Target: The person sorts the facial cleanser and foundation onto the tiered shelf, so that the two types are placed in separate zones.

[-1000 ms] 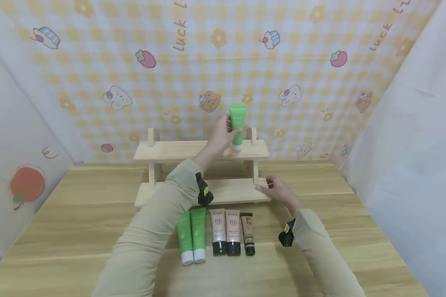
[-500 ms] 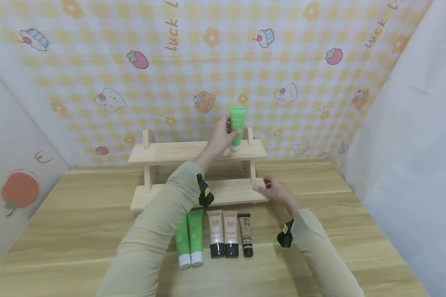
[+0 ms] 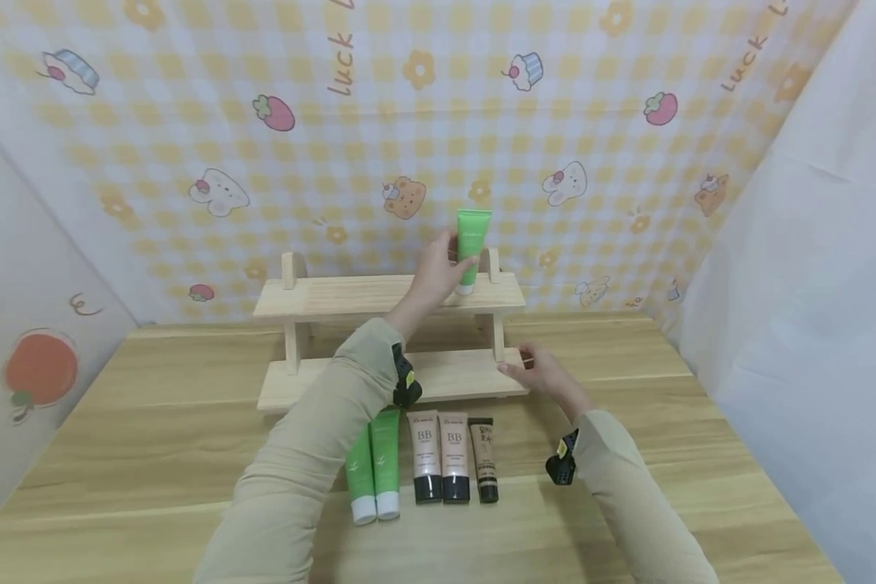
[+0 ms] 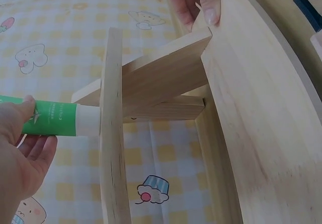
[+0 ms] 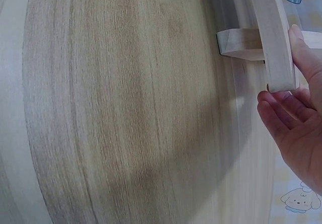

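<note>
My left hand (image 3: pixel 435 264) holds a green squeeze tube (image 3: pixel 471 235) between thumb and fingers near the right end of the upper shelf board (image 3: pixel 350 298). The tube is upright, white cap down. In the left wrist view its cap (image 4: pixel 88 121) is right at the board's surface. My right hand (image 3: pixel 546 375) grips the right end of the lower shelf board (image 3: pixel 453 375). In the right wrist view its thumb (image 5: pixel 302 50) lies on one face of the board and the fingertips (image 5: pixel 269 100) are at the opposite edge.
In front of the two-tier wooden rack lie two green tubes (image 3: pixel 385 462), two BB cream tubes (image 3: pixel 440 458) and a slim brown tube (image 3: pixel 485 461) in a row. My left sleeve partly covers the green ones. A patterned cloth (image 3: pixel 438 122) hangs behind the rack.
The green tube in my left hand has shifted slightly right, closer to the rack's right upright. My right hand keeps its grip on the lower board. The head view has shifted a little.
</note>
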`<state>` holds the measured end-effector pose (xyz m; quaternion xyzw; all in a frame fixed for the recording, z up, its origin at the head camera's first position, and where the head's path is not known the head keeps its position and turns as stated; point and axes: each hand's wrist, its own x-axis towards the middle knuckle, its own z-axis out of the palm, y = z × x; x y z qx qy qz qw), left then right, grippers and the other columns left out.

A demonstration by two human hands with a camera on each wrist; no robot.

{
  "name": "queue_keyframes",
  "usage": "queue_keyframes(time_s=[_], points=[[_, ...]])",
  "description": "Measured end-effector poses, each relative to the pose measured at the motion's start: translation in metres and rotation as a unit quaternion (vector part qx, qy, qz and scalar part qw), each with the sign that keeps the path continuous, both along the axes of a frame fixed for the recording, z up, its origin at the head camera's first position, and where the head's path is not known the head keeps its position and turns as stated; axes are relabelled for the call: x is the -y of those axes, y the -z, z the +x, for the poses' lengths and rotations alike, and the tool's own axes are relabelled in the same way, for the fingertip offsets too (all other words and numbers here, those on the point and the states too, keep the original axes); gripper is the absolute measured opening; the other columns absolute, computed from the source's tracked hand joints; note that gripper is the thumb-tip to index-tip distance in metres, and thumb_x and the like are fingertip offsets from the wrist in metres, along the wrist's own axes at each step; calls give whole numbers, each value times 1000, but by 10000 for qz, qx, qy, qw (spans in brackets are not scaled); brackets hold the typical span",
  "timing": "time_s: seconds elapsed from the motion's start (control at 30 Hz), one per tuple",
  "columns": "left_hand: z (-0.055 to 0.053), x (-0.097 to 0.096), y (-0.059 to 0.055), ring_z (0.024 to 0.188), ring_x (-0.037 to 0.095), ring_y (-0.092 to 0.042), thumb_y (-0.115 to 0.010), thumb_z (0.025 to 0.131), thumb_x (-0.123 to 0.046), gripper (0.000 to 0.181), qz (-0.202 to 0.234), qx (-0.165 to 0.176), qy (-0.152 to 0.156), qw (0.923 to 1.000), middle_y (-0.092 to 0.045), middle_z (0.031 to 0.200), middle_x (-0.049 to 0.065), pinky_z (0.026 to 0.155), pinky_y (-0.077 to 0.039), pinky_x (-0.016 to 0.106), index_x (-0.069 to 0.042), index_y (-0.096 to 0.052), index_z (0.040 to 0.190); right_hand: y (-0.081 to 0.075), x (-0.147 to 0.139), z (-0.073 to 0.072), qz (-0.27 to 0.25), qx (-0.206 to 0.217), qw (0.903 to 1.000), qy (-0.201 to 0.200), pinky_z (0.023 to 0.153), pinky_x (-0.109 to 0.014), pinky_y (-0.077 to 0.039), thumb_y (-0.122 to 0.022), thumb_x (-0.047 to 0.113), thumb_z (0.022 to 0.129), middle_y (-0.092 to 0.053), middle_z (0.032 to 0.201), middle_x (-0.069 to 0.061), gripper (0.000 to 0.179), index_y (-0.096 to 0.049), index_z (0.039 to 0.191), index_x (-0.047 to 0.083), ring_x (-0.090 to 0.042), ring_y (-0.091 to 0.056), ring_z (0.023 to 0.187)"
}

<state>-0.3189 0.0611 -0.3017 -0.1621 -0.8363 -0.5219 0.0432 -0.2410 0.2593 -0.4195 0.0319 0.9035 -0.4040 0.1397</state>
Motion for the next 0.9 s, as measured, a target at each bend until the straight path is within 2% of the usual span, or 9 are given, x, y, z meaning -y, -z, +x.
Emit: queue_keyframes(time_s=[0.17,0.33,0.57,0.9], points=[[2,1,2,109,23,-56,-63,85,-12,48,-3,191,62,9998,-55,122,12,93,-50,29,-4,-43,128,-1,-1,1,30,3,10000,-33,97,-44,-46,-59,42,85,-46,130,-24,73,-32,136,-1,-37,-47,118],[5,5,6,109,24,-55,-63,85,-16,47,-87,366,30,9993,-55,121,12,94,-49,31,-4,-42,125,-3,1,2,-13,-90,9999,-107,97,-44,-46,-60,39,86,-48,127,-25,69,-34,134,-3,-36,-49,115],[8,10,8,111,25,-55,-63,86,-19,44,-144,403,76,9991,-54,121,12,93,-50,33,-4,-44,123,-4,1,3,67,-1,10000,-22,100,-46,-43,-59,43,85,-45,131,-25,74,-31,136,-2,-37,-46,119],[15,17,8,112,27,-54,-62,87,-20,45,-238,502,69,9984,-53,121,14,93,-50,34,-2,-43,123,-2,0,0,129,-88,9998,-102,102,-47,-41,-59,41,86,-46,129,-27,73,-32,135,-5,-38,-46,119]])
